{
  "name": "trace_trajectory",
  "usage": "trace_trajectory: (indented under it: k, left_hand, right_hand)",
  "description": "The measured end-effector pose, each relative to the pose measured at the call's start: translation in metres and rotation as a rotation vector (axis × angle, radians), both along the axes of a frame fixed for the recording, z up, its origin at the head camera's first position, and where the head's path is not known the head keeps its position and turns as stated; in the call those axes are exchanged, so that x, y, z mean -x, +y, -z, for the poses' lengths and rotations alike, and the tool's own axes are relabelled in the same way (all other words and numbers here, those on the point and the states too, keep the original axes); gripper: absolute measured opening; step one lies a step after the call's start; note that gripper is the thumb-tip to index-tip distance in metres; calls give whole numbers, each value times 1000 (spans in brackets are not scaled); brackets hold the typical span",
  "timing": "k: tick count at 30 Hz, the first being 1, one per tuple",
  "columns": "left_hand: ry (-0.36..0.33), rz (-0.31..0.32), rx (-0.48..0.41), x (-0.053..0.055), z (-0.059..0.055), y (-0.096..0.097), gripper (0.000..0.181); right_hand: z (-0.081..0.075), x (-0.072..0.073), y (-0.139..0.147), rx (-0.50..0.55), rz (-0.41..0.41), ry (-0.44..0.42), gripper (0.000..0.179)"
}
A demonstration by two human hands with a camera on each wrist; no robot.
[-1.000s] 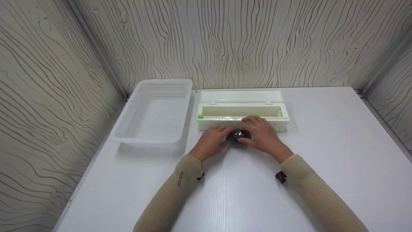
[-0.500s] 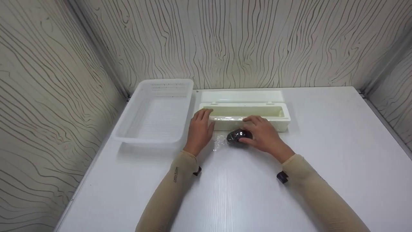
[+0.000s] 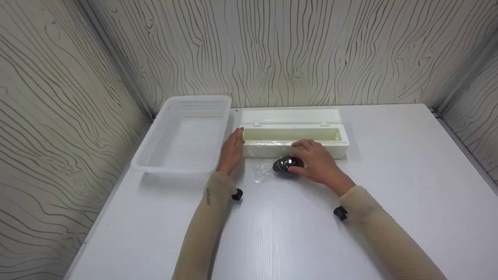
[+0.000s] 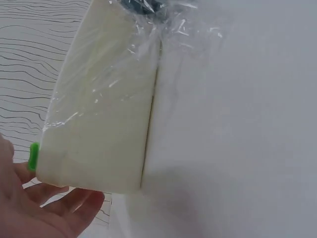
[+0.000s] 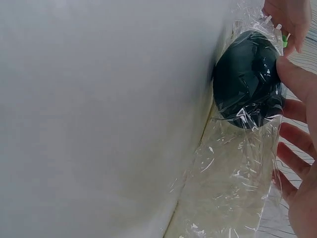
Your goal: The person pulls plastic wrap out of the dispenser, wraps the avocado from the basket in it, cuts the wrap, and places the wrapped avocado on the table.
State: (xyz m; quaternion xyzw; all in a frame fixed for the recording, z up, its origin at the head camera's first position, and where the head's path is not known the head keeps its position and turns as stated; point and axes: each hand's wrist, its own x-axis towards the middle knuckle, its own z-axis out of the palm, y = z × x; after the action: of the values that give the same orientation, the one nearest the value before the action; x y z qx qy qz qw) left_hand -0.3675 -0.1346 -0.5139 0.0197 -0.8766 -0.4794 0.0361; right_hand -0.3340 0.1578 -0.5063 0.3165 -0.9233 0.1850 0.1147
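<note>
A dark, glossy oval object (image 3: 283,165) wrapped in clear cling film (image 3: 263,171) lies against the front of a cream cling film dispenser (image 3: 272,151). My right hand (image 3: 317,163) holds this object, thumb on top; its other fingers reach the dispenser's front edge, over the film (image 5: 237,183). At the dispenser's left end is my left hand (image 3: 231,152), fingers extended along that end. In the left wrist view, one finger of the left hand (image 4: 44,208) touches or nearly touches the green slide cutter (image 4: 33,156). The head view mostly hides that cutter behind the fingers.
A white plastic basket (image 3: 212,170) stands left of the dispenser, close to my left hand. The dispenser's lid (image 3: 291,116) lies folded back behind it. Patterned wall panels (image 3: 272,54) border the white table (image 3: 389,175) at the back and sides.
My left hand has left the wrapped object and moved left and away from me to the dispenser's left end, uncovering loose film beside the object. The right hand has stayed in place.
</note>
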Motion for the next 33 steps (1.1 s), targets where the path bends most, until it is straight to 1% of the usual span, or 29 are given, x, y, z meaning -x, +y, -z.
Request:
trace_trajectory:
  k: [4,8,15,21,25,28,33]
  left_hand:
    - [4,25,18,1,2,-5,64]
    - [9,27,27,3,3,-7,62]
    - [11,52,68,3,7,-7,59]
    - [56,51,106,2,8,-8,56]
    - [69,60,98,0,8,-8,53]
    - [59,57,85,0,7,-8,53]
    - [35,57,90,0,9,-9,55]
  right_hand:
    - [0,0,-2,12,-11,6,46]
    - [1,2,-1,3,-14,3,45]
    - [3,4,2,20,7,-26,43]
    - [3,3,1,21,17,-42,44]
    - [5,2,1,35,13,-27,44]
    - [5,2,1,40,6,-13,45]
    - [5,2,3,44,-16,-2,49]
